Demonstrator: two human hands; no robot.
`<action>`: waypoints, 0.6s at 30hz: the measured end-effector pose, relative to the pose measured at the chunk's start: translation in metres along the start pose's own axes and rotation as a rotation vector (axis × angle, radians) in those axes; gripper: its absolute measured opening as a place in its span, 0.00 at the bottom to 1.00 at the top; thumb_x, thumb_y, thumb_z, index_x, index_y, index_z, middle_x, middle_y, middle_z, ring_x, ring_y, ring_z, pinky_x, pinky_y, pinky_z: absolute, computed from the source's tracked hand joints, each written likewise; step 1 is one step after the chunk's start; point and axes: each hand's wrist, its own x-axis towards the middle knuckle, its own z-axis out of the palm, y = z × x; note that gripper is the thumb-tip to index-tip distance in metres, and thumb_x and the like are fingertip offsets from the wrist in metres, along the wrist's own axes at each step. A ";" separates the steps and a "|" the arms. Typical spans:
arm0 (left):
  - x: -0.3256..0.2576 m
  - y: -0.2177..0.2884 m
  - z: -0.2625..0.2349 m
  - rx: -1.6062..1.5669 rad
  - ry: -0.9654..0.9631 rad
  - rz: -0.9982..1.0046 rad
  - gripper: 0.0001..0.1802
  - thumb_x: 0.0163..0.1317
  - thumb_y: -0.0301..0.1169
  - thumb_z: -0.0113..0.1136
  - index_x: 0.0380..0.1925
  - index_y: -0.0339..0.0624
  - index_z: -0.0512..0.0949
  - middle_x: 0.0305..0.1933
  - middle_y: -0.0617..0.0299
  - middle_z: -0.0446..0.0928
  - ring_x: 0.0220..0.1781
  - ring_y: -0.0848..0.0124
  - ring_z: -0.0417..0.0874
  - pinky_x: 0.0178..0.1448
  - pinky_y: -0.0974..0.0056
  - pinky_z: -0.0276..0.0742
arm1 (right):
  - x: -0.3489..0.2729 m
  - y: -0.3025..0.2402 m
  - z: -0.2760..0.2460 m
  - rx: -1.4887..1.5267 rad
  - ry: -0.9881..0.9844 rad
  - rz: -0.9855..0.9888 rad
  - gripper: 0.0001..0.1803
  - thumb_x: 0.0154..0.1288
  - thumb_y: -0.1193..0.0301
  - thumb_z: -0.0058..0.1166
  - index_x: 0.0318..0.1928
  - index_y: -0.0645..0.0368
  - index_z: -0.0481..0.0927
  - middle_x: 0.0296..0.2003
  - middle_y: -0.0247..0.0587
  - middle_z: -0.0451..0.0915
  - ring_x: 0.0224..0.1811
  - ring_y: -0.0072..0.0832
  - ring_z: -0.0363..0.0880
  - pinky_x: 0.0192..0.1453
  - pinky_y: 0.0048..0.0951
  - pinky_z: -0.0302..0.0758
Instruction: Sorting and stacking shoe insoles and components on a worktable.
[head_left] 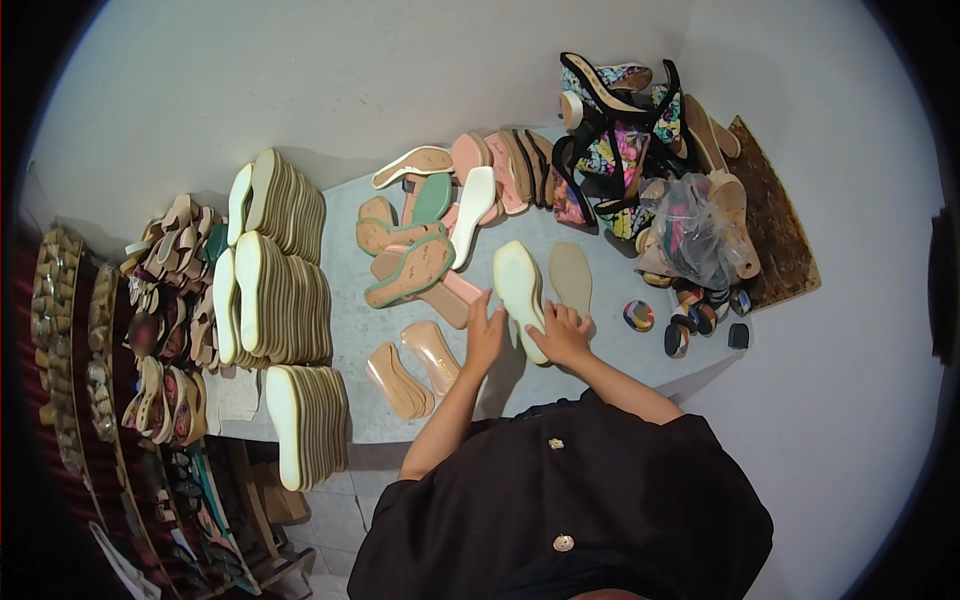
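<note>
A cream-white shoe sole (517, 282) lies on the table in front of me, toe pointing away. To its right is a thin beige insole (570, 274), its lower end beside my right hand's fingertips. My left hand (486, 338) is at the sole's left side with its fingers stretched out and nothing seen in them. Over the sole's heel end and the gap to the insole lies my right hand (562, 338), fingers apart, thumb on the sole. Left of my left forearm rest a pile of tan insoles (398, 382) and a shiny pinkish insole (430, 355).
Tall stacks of cream soles (285, 300) line the grey table's (350, 230) left edge. Green-edged insoles (412, 270) and a white sole (474, 215) lie beyond my hands. Floral wedge sandals (615, 145), a clear plastic bag (695, 230) and small rolls (690, 318) crowd the right.
</note>
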 end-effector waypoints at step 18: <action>-0.043 -0.073 0.072 -0.163 -0.245 -0.183 0.38 0.69 0.47 0.33 0.67 0.33 0.36 0.72 0.39 0.32 0.74 0.50 0.29 0.72 0.48 0.26 | -0.021 0.005 0.032 0.121 0.176 -0.014 0.28 0.61 0.54 0.44 0.59 0.54 0.68 0.63 0.42 0.60 0.67 0.41 0.49 0.60 0.63 0.42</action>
